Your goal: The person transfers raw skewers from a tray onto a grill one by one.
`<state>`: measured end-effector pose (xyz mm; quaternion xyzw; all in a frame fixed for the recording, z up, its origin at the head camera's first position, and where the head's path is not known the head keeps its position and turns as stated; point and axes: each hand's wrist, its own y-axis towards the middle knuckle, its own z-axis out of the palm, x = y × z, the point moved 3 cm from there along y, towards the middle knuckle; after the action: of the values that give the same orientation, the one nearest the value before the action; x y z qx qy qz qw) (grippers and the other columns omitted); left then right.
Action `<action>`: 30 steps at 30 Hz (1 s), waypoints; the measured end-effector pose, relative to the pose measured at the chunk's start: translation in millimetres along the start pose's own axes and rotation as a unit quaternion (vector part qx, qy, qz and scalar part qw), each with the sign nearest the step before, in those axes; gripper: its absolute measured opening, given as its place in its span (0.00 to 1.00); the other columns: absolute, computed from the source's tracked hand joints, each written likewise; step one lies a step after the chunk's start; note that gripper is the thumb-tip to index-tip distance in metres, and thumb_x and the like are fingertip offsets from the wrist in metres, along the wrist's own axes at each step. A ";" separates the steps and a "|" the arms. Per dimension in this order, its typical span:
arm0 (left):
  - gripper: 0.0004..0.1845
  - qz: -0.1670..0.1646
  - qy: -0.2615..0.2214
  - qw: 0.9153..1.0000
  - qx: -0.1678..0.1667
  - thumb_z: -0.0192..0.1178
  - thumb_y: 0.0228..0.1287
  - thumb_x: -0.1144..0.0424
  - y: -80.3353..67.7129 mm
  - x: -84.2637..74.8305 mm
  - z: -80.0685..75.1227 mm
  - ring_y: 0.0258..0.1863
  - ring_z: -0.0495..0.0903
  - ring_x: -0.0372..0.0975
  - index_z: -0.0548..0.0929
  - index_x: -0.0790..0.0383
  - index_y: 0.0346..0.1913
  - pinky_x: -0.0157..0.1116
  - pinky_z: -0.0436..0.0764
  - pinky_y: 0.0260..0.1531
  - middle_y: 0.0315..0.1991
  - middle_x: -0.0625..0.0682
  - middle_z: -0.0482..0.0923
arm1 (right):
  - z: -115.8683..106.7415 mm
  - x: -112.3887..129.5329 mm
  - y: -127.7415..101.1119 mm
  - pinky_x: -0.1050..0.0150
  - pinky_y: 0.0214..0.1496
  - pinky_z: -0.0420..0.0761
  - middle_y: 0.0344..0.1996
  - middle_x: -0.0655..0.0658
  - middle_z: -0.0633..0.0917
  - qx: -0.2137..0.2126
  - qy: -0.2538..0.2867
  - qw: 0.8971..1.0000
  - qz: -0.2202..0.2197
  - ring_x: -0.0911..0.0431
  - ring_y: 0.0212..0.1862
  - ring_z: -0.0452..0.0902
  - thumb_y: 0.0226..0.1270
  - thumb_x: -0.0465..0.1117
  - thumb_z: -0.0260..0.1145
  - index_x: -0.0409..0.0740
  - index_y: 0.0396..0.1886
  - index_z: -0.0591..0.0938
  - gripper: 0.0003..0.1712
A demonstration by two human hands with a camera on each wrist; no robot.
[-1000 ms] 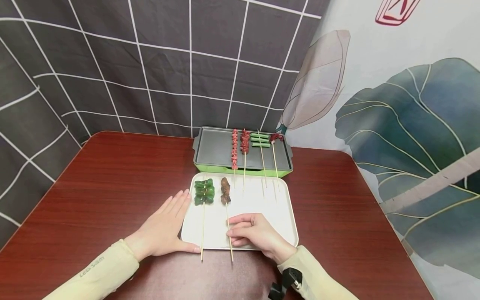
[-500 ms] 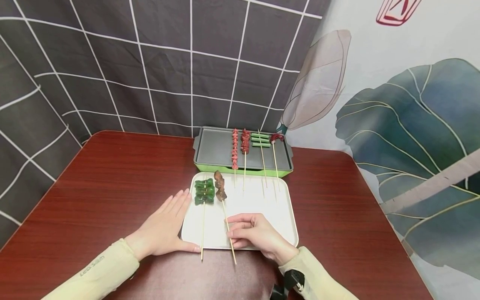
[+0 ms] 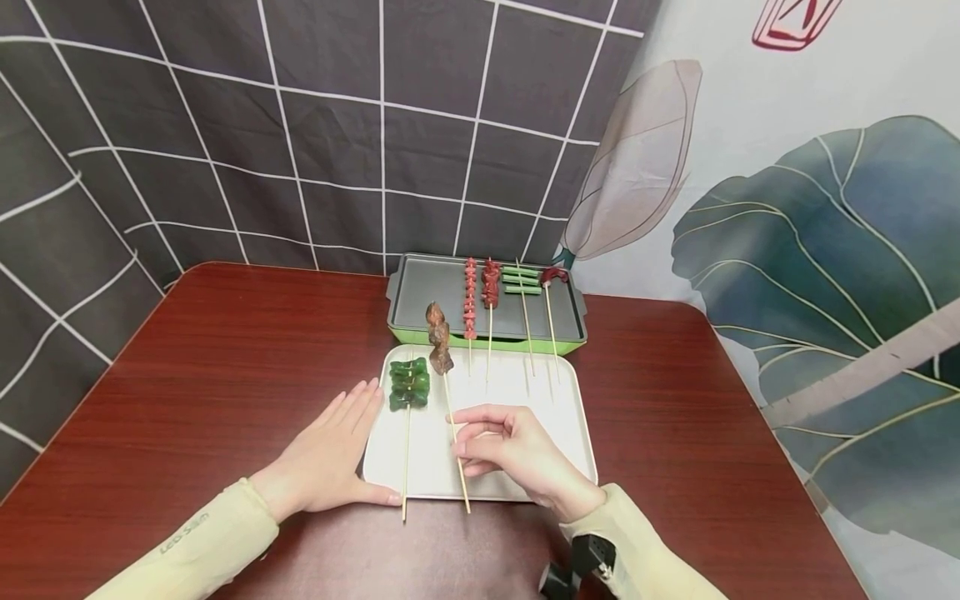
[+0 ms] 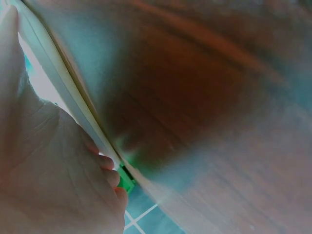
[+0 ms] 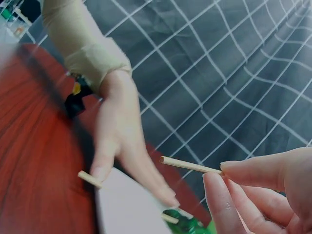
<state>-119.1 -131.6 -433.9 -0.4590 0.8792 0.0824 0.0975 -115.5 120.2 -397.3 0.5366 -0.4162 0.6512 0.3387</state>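
Note:
My right hand [image 3: 513, 450] pinches the stick of a brown meat skewer [image 3: 439, 337] between thumb and fingers. The meat end is raised over the far rim of the white tray [image 3: 525, 442] and overlaps the front of the green-sided grill [image 3: 420, 292]. In the right wrist view the bare stick end [image 5: 187, 165] sticks out past the fingertips. My left hand [image 3: 330, 454] lies with straight fingers along the tray's left edge, thumb at the near rim. Beside that thumb, a green pepper skewer [image 3: 408, 385] rests on the tray, its stick reaching past the near edge.
On the grill's right half lie several skewers: a red beaded one [image 3: 469, 300], a red meat one [image 3: 490, 283], a green-stalk one [image 3: 521, 281] and a dark red one [image 3: 553, 275]. Their sticks hang over the tray. A grid-patterned cloth [image 3: 322, 133] rises behind the red-brown table [image 3: 225, 350].
My right hand has lifted the brown meat skewer off the tray and moved it away from me, its meat end swinging left and up toward the grill. The left hand has stayed still.

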 end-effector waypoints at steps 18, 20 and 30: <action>0.74 -0.001 0.004 1.000 0.002 0.52 0.47 0.14 -0.1 2.1 1.7 0.77 0.52 0.58 0.57 0.80 0.75 0.53 0.53 0.75 0.77 0.72 0.52 | -10.5 48.7 38.2 0.55 0.45 0.88 0.37 0.39 0.87 -0.046 -0.035 0.997 -0.043 0.56 0.34 0.86 0.65 0.26 0.68 0.25 0.59 0.80 0.23; 0.74 -0.002 0.004 1.000 0.004 0.51 0.47 0.13 0.1 1.8 2.3 0.77 0.51 0.58 0.56 0.79 0.76 0.53 0.53 0.75 0.77 0.71 0.52 | -12.6 48.4 45.8 0.56 0.44 0.88 0.39 0.38 0.87 -0.052 -0.034 0.997 -0.035 0.56 0.34 0.86 0.65 0.26 0.68 0.24 0.60 0.80 0.23; 0.74 -0.001 -0.001 1.000 0.002 0.52 0.47 0.14 0.1 0.8 2.8 0.77 0.51 0.58 0.56 0.79 0.76 0.53 0.53 0.75 0.77 0.71 0.51 | -22.8 56.8 82.6 0.61 0.40 0.88 0.41 0.31 0.88 -0.081 -0.039 0.996 0.000 0.58 0.31 0.86 0.65 0.25 0.68 0.25 0.59 0.80 0.22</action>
<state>-119.4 -131.5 -436.8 -0.4595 0.8788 0.0813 0.0996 -209.4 105.5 -358.1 0.5325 -0.4806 0.5937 0.3647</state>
